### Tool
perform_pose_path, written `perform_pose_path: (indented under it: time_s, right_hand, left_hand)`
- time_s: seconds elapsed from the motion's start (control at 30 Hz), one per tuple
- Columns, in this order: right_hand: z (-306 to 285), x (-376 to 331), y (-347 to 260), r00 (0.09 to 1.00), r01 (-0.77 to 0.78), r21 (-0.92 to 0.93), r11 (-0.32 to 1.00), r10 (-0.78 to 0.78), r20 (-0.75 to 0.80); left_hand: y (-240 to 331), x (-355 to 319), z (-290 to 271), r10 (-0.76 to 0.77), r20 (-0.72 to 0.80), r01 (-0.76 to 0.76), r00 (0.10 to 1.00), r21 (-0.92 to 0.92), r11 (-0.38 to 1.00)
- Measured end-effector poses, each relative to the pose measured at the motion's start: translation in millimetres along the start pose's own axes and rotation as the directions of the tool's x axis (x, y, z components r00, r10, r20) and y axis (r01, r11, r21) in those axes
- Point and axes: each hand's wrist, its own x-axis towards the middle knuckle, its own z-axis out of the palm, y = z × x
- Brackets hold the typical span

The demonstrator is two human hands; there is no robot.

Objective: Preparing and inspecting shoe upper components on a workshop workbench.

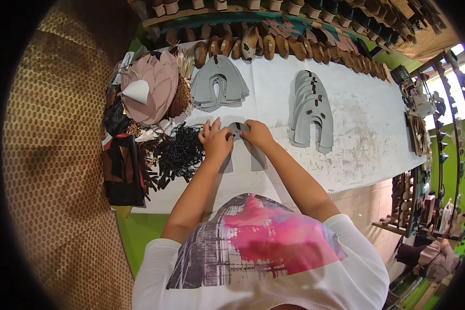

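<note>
Matt grey leather-like cut piece (236,129); worn, stained white tabletop (367,129); brown wooden shoe lasts (274,46)

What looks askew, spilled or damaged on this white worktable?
Nothing is clearly damaged. The white table is smudged with brown stains at right, and black straps lie in a loose tangle beside the left hand.

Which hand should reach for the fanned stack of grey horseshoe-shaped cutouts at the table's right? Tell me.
Right hand, probably. It rests on the grey horseshoe-shaped cutout on the side nearer that fanned grey stack; the left hand would have to cross over it.
</note>
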Motion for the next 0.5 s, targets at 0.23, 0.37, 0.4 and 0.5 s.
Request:
perform_pose_path:
  time_s: [0.23,0.37,0.4,0.5]
  right_hand:
    - [-6.9,13.1,-4.3,0.981,-0.068,0.092,0.993,0.05,0.186]
    - [-3.7,20.9,-7.5,0.967,-0.04,-0.092,0.995,0.062,0.246]
    - [-3.6,22.8,-5.9,0.967,-0.04,-0.092,0.995,0.062,0.246]
    - [-2.1,28.5,-3.9,0.949,-0.069,-0.078,0.995,0.089,0.301]
  left_hand:
    - [-0.8,-9.5,4.6,0.22,-0.087,-0.207,0.972,0.136,0.969]
    - [3.0,-11.2,-1.4,0.234,-0.077,-0.221,0.969,0.143,0.965]
    - [5.4,-12.4,-4.5,0.232,-0.05,-0.223,0.971,0.145,0.964]
    - [7.4,-18.3,-4.7,0.23,-0.028,-0.223,0.973,0.159,0.962]
